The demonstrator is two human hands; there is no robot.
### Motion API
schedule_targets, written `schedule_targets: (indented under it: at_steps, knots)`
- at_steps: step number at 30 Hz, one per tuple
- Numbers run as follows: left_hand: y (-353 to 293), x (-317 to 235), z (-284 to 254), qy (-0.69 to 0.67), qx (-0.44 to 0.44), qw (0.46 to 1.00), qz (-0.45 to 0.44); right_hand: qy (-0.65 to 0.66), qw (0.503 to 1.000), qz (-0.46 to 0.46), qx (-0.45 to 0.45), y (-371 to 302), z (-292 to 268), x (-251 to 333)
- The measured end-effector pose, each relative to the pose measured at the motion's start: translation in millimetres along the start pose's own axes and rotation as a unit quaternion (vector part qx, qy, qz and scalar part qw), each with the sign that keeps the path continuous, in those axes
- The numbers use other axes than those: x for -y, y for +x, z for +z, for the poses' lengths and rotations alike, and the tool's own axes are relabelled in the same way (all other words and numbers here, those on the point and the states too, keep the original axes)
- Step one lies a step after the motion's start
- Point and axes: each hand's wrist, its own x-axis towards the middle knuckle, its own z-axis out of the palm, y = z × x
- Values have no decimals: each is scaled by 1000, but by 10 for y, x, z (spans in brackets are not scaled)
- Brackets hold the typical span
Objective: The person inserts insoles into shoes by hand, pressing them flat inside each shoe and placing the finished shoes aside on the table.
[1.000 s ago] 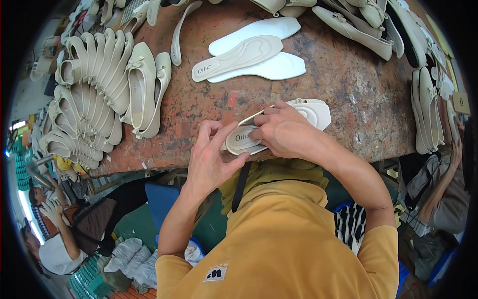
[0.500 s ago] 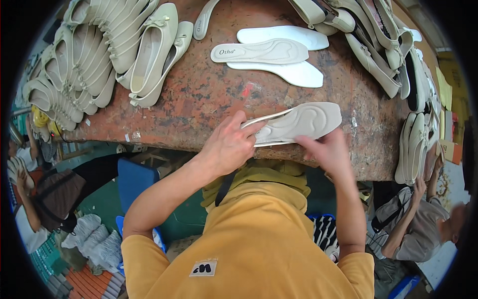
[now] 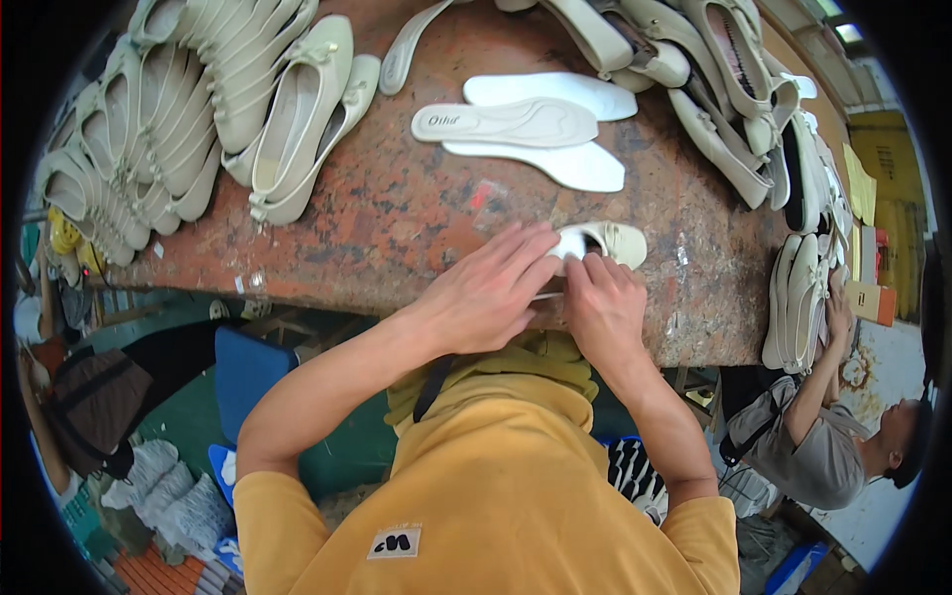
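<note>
A cream flat shoe [image 3: 625, 245] with a small bow at its toe lies at the front edge of the worktable, toe pointing right. Part of a white insole [image 3: 572, 242] shows in its opening; the rest is hidden by my hands. My left hand [image 3: 491, 290] is closed over the heel end of the shoe, fingers bent across it. Close beside it, my right hand [image 3: 603, 305] has curled fingers at the near side of the opening, gripping there. What its fingertips press on inside is hidden.
Three loose insoles [image 3: 516, 124] lie overlapped on the worktable [image 3: 397, 198] beyond my hands. Rows of cream shoes [image 3: 178, 119] crowd the left side. More shoes [image 3: 734, 129] are heaped at the right, where a co-worker [image 3: 808, 426] reaches in.
The padded insole that lay over the shoe has gone partly into its opening, and the toe bow now shows. My right hand has moved left, close to my left hand.
</note>
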Motion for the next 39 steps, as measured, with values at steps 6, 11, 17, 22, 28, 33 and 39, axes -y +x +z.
schedule_targets:
  at_steps: [6, 11, 17, 22, 28, 33, 39]
  knots:
    - [101, -67, -57, 264, 227, 931, 104, 153, 983, -92, 37, 37, -243, -591]
    - [778, -41, 272, 271, 227, 925, 141, 271, 962, -11, 26, -77, 295, -1045]
    - [-87, 13, -505, 43, 69, 989, -123, 330, 944, -6, -23, -143, 219, -955]
    - [223, -359, -900, -161, -178, 970, -40, -4, 978, -167, 125, 98, -623, -627]
    - [-216, -232, -967, -14, -56, 998, -35, -70, 890, -258, 369, 575, -720, -530]
    - [-1189, 467, -732, -170, -39, 966, -193, 279, 951, -133, -14, 1706, -192, -578]
    - [-974, 731, -1676, 195, -356, 893, -194, 128, 978, -159, 43, 2309, 330, -342]
